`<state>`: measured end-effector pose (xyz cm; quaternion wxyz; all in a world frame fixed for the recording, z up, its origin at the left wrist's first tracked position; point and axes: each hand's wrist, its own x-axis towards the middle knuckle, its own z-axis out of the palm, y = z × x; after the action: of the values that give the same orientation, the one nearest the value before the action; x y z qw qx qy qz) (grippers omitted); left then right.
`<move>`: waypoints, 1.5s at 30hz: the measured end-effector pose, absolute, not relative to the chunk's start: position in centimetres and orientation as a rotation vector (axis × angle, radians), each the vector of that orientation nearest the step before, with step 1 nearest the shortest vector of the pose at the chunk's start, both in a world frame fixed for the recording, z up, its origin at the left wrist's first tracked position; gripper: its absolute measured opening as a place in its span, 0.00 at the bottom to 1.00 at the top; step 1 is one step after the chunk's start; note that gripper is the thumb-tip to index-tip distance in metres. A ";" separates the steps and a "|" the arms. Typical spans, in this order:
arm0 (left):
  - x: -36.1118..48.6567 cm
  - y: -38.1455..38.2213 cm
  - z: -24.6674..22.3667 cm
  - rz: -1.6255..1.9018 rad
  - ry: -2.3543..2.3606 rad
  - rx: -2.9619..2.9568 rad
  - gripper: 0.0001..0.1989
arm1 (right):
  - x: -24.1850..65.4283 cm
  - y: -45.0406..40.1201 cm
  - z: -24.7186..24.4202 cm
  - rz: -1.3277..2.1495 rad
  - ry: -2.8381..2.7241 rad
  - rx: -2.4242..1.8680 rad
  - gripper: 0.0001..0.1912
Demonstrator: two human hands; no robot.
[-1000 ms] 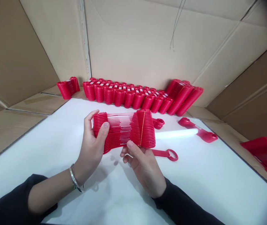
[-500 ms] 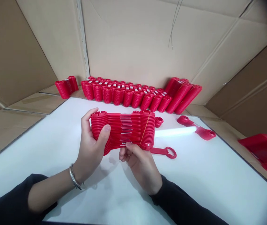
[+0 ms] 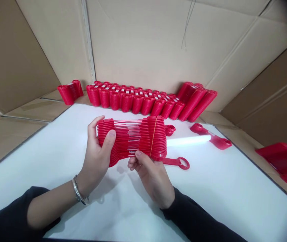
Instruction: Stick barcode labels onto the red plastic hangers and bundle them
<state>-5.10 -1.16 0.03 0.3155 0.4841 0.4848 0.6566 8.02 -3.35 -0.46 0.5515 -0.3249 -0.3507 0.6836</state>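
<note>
A stack of flat red plastic pieces [image 3: 145,134] with rounded ends is held up over the white table. A thin orange rubber band [image 3: 154,136] runs around its right end. My left hand [image 3: 96,151] grips the stack's left end, thumb across the front and fingers behind. At the lower edge, near the middle, my right hand [image 3: 153,178] pinches the stack between thumb and fingers. Behind the right end, a single red piece with a ring end [image 3: 183,163] lies on the table. A small red round part [image 3: 170,130] sits just beyond the stack.
Several banded red stacks [image 3: 135,102] stand in a row along the cardboard back wall [image 3: 143,43]. Another stack [image 3: 70,92] stands at the far left. More red pieces [image 3: 211,136] lie on the white table [image 3: 209,181] at right, and a red bundle [image 3: 284,164] beyond its edge.
The pieces in the held stack have fanned slightly apart, with thin gaps now showing between them at the middle. Both hands keep their hold in nearly the same place.
</note>
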 end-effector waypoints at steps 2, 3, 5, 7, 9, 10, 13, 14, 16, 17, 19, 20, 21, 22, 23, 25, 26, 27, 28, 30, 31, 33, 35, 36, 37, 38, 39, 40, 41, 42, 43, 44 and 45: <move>-5.0 -1.3 0.1 1.728 1.286 1.284 0.21 | 8.0 -3.4 -0.4 1.615 -0.823 -0.780 0.06; -5.0 -1.4 0.2 1.726 1.289 1.292 0.22 | 8.0 -3.4 -0.4 1.613 -0.818 -0.786 0.06; -4.8 -1.6 0.3 1.722 1.287 1.314 0.22 | 7.8 -3.3 -0.4 1.607 -0.794 -0.794 0.05; -4.6 -1.8 0.4 1.725 1.263 1.330 0.22 | 7.7 -3.3 -0.4 1.603 -0.757 -0.799 0.06; -4.5 -2.0 0.5 1.743 1.231 1.334 0.23 | 7.5 -3.3 -0.5 1.600 -0.734 -0.800 0.06; -4.4 -2.1 0.5 1.755 1.222 1.332 0.22 | 7.4 -3.3 -0.4 1.599 -0.732 -0.802 0.06; -4.5 -2.0 0.5 1.764 1.225 1.316 0.22 | 7.3 -3.3 -0.4 1.603 -0.736 -0.811 0.06; -4.5 -1.9 0.4 1.758 1.230 1.306 0.22 | 7.3 -3.4 -0.3 1.610 -0.735 -0.813 0.06; -4.7 -1.7 0.3 1.744 1.234 1.280 0.22 | 7.4 -3.4 -0.3 1.632 -0.740 -0.810 0.07; -4.8 -1.5 0.2 1.738 1.236 1.261 0.22 | 7.4 -3.4 -0.3 1.643 -0.750 -0.805 0.08; -4.9 -1.2 -0.1 1.728 1.232 1.217 0.21 | 7.5 -3.3 -0.3 1.653 -0.789 -0.787 0.10; -5.0 -1.1 -0.2 1.721 1.227 1.197 0.21 | 7.5 -3.3 -0.3 1.648 -0.814 -0.777 0.10; -5.0 -1.0 -0.3 1.713 1.222 1.179 0.20 | 7.5 -3.3 -0.4 1.635 -0.838 -0.770 0.11; -5.0 -1.0 -0.4 1.706 1.215 1.164 0.20 | 7.5 -3.3 -0.4 1.614 -0.858 -0.765 0.10; -5.0 -0.9 -0.4 1.703 1.208 1.153 0.20 | 7.6 -3.2 -0.5 1.586 -0.869 -0.767 0.10; -4.9 -0.9 -0.4 1.705 1.190 1.137 0.19 | 7.5 -3.2 -0.6 1.529 -0.876 -0.778 0.09; -4.9 -1.0 -0.4 1.709 1.180 1.131 0.19 | 7.5 -3.2 -0.6 1.506 -0.872 -0.782 0.09; -4.8 -1.0 -0.3 1.716 1.171 1.129 0.19 | 7.5 -3.2 -0.6 1.490 -0.866 -0.786 0.09; -4.8 -1.1 -0.2 1.723 1.165 1.131 0.19 | 7.5 -3.3 -0.6 1.476 -0.859 -0.788 0.08; -4.7 -1.2 -0.1 1.736 1.160 1.144 0.20 | 7.5 -3.3 -0.6 1.458 -0.836 -0.790 0.07; -4.7 -1.3 0.0 1.742 1.162 1.151 0.20 | 7.4 -3.4 -0.5 1.451 -0.823 -0.790 0.07; -4.6 -1.4 0.0 1.748 1.175 1.163 0.20 | 7.4 -3.4 -0.4 1.445 -0.793 -0.786 0.07; -4.7 -1.4 0.0 1.750 1.191 1.178 0.20 | 7.4 -3.4 -0.3 1.442 -0.763 -0.781 0.07; -4.7 -1.4 0.0 1.752 1.196 1.187 0.20 | 7.4 -3.4 -0.3 1.439 -0.754 -0.780 0.07; -4.7 -1.4 0.0 1.754 1.198 1.194 0.20 | 7.4 -3.4 -0.2 1.436 -0.751 -0.781 0.08; -4.7 -1.4 0.0 1.756 1.197 1.196 0.20 | 7.4 -3.4 -0.2 1.434 -0.754 -0.781 0.07; -4.7 -1.3 0.0 1.758 1.193 1.193 0.20 | 7.4 -3.4 -0.2 1.434 -0.762 -0.779 0.07; -4.7 -1.3 0.0 1.759 1.188 1.185 0.20 | 7.4 -3.4 -0.2 1.435 -0.770 -0.776 0.07; -4.7 -1.3 0.0 1.759 1.181 1.176 0.20 | 7.4 -3.4 -0.2 1.437 -0.776 -0.771 0.07; -4.7 -1.3 0.0 1.756 1.174 1.167 0.20 | 7.5 -3.4 -0.2 1.440 -0.779 -0.766 0.07; -4.7 -1.3 0.0 1.752 1.171 1.163 0.19 | 7.5 -3.4 -0.3 1.445 -0.780 -0.765 0.06; -4.8 -1.3 0.0 1.747 1.172 1.165 0.19 | 7.5 -3.4 -0.3 1.450 -0.776 -0.770 0.06; -4.8 -1.3 0.0 1.743 1.177 1.171 0.19 | 7.4 -3.4 -0.3 1.457 -0.768 -0.776 0.06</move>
<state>-4.76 -1.27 0.04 0.3591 0.4541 0.4563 0.6757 7.44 -3.41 -0.29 0.6136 -0.3368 -0.3329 0.6318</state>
